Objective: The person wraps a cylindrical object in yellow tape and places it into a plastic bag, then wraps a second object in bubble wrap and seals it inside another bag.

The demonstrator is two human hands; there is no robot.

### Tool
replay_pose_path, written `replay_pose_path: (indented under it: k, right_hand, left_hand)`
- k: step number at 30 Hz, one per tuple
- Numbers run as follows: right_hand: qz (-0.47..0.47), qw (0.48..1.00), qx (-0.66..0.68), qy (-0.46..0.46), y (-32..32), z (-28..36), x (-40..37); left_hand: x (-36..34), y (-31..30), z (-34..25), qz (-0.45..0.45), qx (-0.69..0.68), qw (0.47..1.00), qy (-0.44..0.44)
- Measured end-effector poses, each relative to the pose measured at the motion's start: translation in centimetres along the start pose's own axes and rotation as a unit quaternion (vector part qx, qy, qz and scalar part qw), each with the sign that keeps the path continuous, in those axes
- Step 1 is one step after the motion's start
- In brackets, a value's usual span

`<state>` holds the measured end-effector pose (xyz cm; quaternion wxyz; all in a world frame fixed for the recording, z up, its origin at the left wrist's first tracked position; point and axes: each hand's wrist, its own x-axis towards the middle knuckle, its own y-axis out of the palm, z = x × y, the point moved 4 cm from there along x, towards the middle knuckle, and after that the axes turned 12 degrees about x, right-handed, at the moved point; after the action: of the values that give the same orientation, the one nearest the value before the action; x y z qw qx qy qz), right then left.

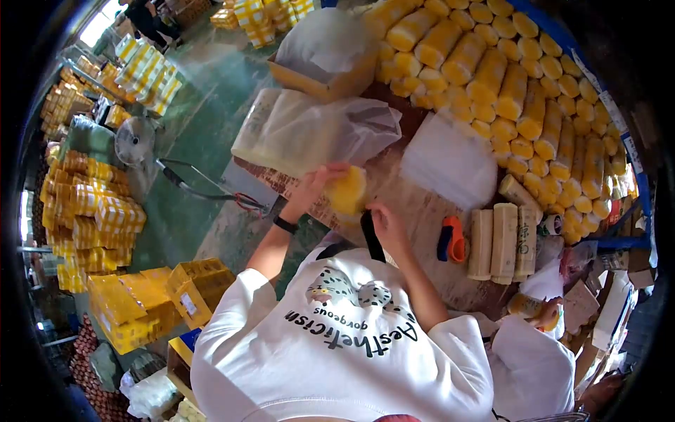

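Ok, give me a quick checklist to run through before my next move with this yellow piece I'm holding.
1. yellow piece in the left hand: ok, the fingers are wrapped on it above the table.
2. right hand on the piece too: cannot tell, it is close beside it but contact is hidden.
3. plastic bags near: ok, they lie just beyond the left hand.
4. tape dispenser near: ok, it lies on the table beside the right hand.
5. Bare table under the hands: ok.
6. Condition of the piece's surface: cannot tell, blurred.
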<state>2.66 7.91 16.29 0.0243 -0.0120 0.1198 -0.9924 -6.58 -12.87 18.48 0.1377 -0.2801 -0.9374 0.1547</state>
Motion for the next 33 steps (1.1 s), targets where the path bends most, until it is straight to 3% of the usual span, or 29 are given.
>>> replay_pose_path:
  k: [1,3,4,9,11,14,16,18,20,21,23,24,27,30,31,33]
  right_hand:
    - [-0.065,0.987,-0.01,-0.149,-0.6,2.8,0.7]
    - [-0.099,0.973,-0.032,-0.208,-1.3,5.8,1.7]
    - [-0.116,0.964,-0.043,-0.236,-1.5,7.2,2.1]
    - [-0.054,0.957,-0.155,-0.241,1.2,7.4,4.2]
    - [0.016,0.935,-0.263,-0.239,4.0,5.0,3.5]
    - [0.047,0.939,-0.27,-0.208,4.0,4.9,3.1]
    - [0.05,0.922,-0.33,-0.195,4.1,6.1,2.2]
    - [0.074,0.9,-0.369,-0.218,4.1,6.9,1.4]
    - [0.124,0.873,-0.383,-0.276,3.8,7.1,0.0]
    - [0.097,0.907,-0.298,-0.281,3.0,6.2,-0.5]
    - [0.047,0.95,-0.119,-0.284,0.4,3.2,-1.7]
    - [-0.022,0.963,-0.142,-0.226,-1.7,3.0,-2.3]
    - [-0.175,0.964,-0.168,-0.111,-9.0,0.7,-3.3]
    - [-0.256,0.945,-0.202,-0.008,-14.9,-6.0,-4.8]
    - [-0.266,0.938,-0.224,0.019,-16.1,-7.7,-6.0]
    - [-0.266,0.923,-0.252,0.118,-18.5,-11.6,-7.8]
  left_hand:
    - [0.1,0.4,-0.4,-0.015,0.058,0.998,0.021]
    - [0.1,2.3,-1.7,-0.068,0.267,0.958,0.081]
    - [-0.1,2.7,-1.9,-0.075,0.258,0.96,0.077]
    - [-1.1,4.2,-2.4,-0.089,0.261,0.958,0.082]
    - [-2.3,5.3,0.8,-0.108,0.233,0.966,0.026]
    - [-4.1,6.6,3.6,-0.069,0.155,0.981,-0.098]
    - [-4.6,5.9,2.6,-0.065,0.167,0.977,-0.112]
    - [-4.3,3.9,0.3,-0.109,0.252,0.961,-0.037]
    - [-4.5,1.0,-1.7,-0.239,0.237,0.94,-0.051]
    - [-4.5,-0.3,-3.1,-0.301,0.228,0.924,-0.059]
    - [-2.8,-2.2,-10.1,-0.324,0.323,0.888,0.042]
    - [-2.3,-2.0,-12.2,-0.334,0.366,0.864,0.088]
    - [-0.3,4.7,-8.8,-0.087,0.416,0.902,0.077]
    - [0.1,7.5,-6.7,-0.003,0.519,0.853,0.06]
    - [0.2,7.2,-7.6,0.007,0.49,0.87,0.054]
    - [0.7,4.7,-12.4,-0.066,0.469,0.875,0.102]
